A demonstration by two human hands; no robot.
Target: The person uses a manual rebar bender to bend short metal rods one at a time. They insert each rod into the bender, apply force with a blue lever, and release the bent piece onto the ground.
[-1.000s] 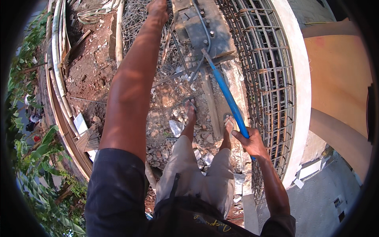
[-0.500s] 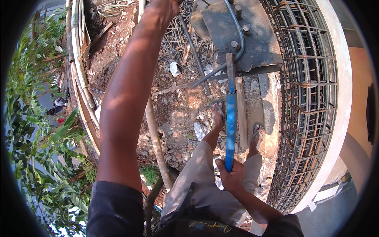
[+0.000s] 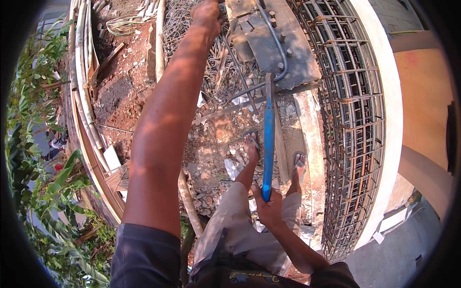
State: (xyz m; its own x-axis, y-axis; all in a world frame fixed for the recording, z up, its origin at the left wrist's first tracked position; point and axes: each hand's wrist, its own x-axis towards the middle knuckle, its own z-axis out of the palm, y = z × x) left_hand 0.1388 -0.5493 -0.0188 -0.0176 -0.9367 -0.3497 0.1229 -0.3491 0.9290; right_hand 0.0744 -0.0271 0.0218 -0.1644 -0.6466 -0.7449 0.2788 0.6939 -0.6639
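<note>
My right hand (image 3: pixel 269 207) is wrapped around the lower end of a rebar bending wrench with a blue tubular handle (image 3: pixel 268 149). Its bare metal head (image 3: pixel 269 82) lies against a bent steel bar (image 3: pixel 280 45). That bar curves around bolt-like pegs (image 3: pixel 280 65) on a dark metal plate (image 3: pixel 300 62). At the upper edge, the fingers of my left hand (image 3: pixel 206 18) are closed at the top of a straight steel rod (image 3: pixel 236 67), which slopes down toward the rubble. My left fingertips are partly hidden.
A long rebar cage (image 3: pixel 353 120) runs along the right beside a pale wall edge (image 3: pixel 391 115). My sandalled feet (image 3: pixel 251 144) stand on rubble and a concrete strip. Bamboo poles (image 3: pixel 79 62) and green plants (image 3: pixel 38 201) line the left. Tangled steel offcuts (image 3: pixel 185 29) lie ahead.
The view has shifted, showing more of the plate and the offcuts ahead. The wrench is a little more upright against the bent bar. Both hands keep their grips.
</note>
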